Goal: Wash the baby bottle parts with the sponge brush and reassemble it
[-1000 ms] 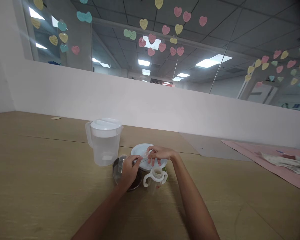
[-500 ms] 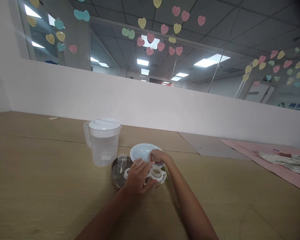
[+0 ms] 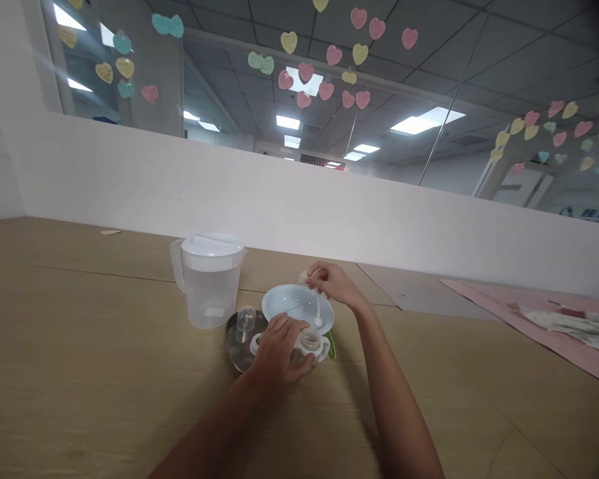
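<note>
My left hand (image 3: 279,342) is wrapped around a bottle with white side handles and an open round mouth (image 3: 310,339); the fingers hide much of its body. Above the pale blue bowl (image 3: 279,299), my right hand (image 3: 329,279) pinches a translucent piece (image 3: 303,277) near its fingertips. From it hangs a thin white straw (image 3: 318,311) with a thick rounded end, low over the bowl's right side. Beside my left hand, a round metal dish (image 3: 233,349) carries a small clear cap (image 3: 246,319). A green item (image 3: 332,346) shows partly behind the bottle's right handle.
A lidded translucent pitcher (image 3: 212,286) stands behind the metal dish, to the left. On the right of the wooden table (image 3: 104,359), a pink sheet (image 3: 472,296) bears crumpled white material (image 3: 569,326). A white wall (image 3: 299,206) runs along the back.
My right hand has risen from the bowl, up and slightly right, and the straw now hangs in view below it. My left hand stays on the bottle.
</note>
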`<state>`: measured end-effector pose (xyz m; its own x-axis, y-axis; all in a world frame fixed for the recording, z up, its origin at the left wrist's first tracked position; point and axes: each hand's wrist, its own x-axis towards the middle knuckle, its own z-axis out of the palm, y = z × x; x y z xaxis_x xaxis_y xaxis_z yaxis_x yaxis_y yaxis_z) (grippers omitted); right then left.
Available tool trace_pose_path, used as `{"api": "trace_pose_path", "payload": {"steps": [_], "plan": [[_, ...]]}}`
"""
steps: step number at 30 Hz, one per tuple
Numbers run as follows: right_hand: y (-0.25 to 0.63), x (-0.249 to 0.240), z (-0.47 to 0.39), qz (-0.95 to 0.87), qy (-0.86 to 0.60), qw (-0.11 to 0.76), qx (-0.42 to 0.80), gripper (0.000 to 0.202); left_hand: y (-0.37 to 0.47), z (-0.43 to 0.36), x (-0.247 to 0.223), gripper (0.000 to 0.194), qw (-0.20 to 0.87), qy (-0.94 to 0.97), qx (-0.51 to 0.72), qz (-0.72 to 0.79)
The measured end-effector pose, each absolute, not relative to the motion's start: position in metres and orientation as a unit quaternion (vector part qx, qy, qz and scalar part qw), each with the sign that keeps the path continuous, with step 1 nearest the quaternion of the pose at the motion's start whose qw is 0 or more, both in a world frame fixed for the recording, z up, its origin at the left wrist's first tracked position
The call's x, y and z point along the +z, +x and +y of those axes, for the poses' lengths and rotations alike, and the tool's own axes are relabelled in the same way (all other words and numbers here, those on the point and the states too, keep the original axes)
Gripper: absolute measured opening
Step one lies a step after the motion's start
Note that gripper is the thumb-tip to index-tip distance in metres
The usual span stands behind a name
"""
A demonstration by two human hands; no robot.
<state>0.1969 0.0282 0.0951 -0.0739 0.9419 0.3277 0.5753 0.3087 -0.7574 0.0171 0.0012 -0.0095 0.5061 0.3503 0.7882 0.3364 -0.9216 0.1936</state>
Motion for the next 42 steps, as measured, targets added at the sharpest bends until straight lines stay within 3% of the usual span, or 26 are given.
{"api": "trace_pose_path", "payload": {"steps": [15, 20, 22, 27, 32, 38, 42], "plan": [[0.175, 0.123, -0.024, -0.738, -0.505, 0.386, 0.225, 0.023, 0.009, 0.013, -0.017, 0.027, 0.042, 0.849, 0.494, 0.183], [0.175, 0.127, -0.031, -0.740, -0.496, 0.375, 0.256, 0.032, 0.004, 0.028, -0.019, 0.009, 0.184, 0.654, 0.633, 0.372], [0.175, 0.128, -0.032, -0.741, -0.496, 0.371, 0.260, 0.035, 0.002, 0.034, -0.016, 0.003, 0.235, 0.595, 0.625, 0.447], [0.176, 0.128, -0.030, -0.744, -0.502, 0.365, 0.248, 0.035, 0.002, 0.040, -0.016, 0.014, 0.308, 0.573, 0.542, 0.533], [0.182, 0.122, -0.024, -0.776, -0.503, 0.258, 0.279, 0.027, 0.005, 0.043, -0.023, 0.020, 0.321, 0.592, 0.508, 0.536], [0.183, 0.111, -0.014, -0.795, -0.533, 0.139, 0.254, 0.023, 0.005, 0.046, -0.028, 0.023, 0.344, 0.554, 0.552, 0.519], [0.182, 0.108, -0.009, -0.795, -0.568, 0.084, 0.197, 0.024, 0.004, 0.049, -0.033, 0.029, 0.461, 0.434, 0.635, 0.443]]}}
